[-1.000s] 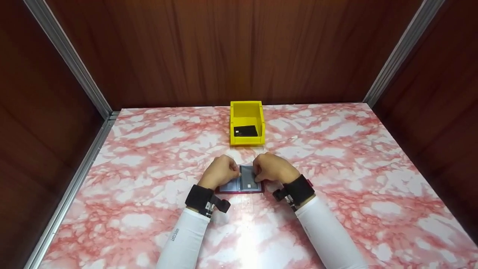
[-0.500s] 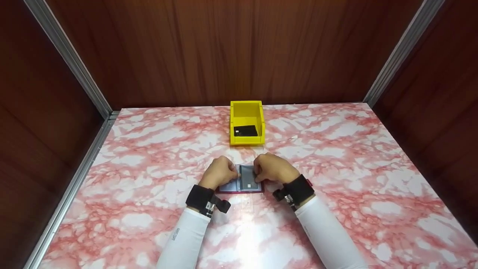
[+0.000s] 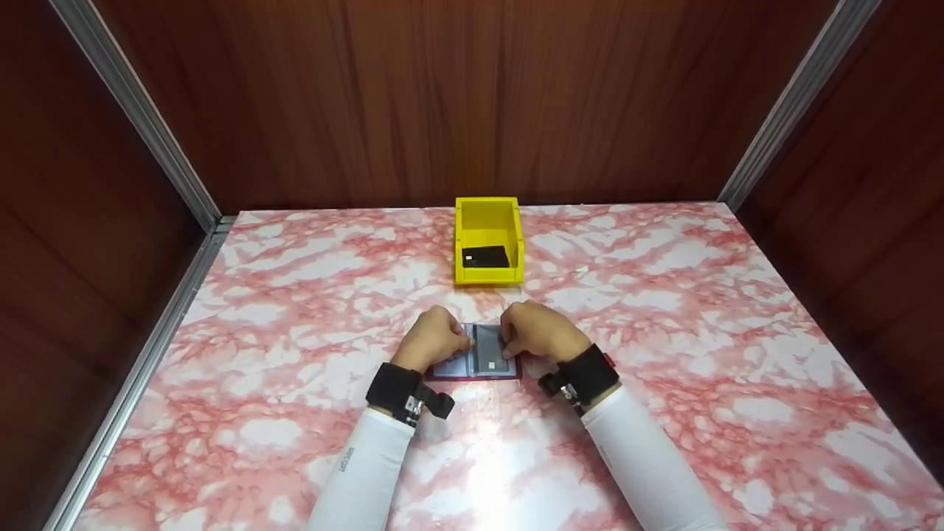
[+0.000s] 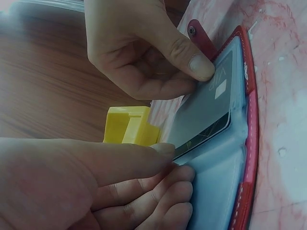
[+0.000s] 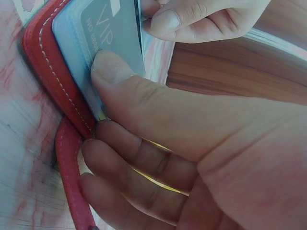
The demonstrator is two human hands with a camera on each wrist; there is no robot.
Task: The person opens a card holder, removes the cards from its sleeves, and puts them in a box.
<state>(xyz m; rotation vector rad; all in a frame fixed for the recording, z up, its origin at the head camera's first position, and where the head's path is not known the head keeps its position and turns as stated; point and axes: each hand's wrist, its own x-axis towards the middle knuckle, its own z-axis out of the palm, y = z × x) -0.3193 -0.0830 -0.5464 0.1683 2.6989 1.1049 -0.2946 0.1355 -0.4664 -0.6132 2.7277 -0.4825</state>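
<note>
A red card holder (image 3: 512, 378) with clear plastic sleeves lies spread on the table below the yellow bin. Inside its right-hand sleeve (image 4: 238, 79) is a dark card (image 3: 490, 346) with a chip and "VIP" lettering; a black strip along its inner edge sticks out uncovered. My left hand (image 3: 434, 339) pinches that edge, thumb on top and the other fingers curled beneath. From the opposite side, my right hand (image 3: 544, 332) grips the sleeve with the card in it, thumb (image 5: 110, 69) flat over the lettering. Its other fingers curl beside the red cover.
Behind the holder stands a yellow bin (image 3: 488, 276) with a black card (image 3: 485, 257) in it. A strap with a snap (image 4: 201, 39) sticks out from the holder's edge. Wood-look panels (image 3: 472, 103) wall in the pink marbled table (image 3: 295, 420).
The left fingertips have shifted slightly left, showing a little more of the plastic at the fold. The right hand, card holder and bin stay about where they were.
</note>
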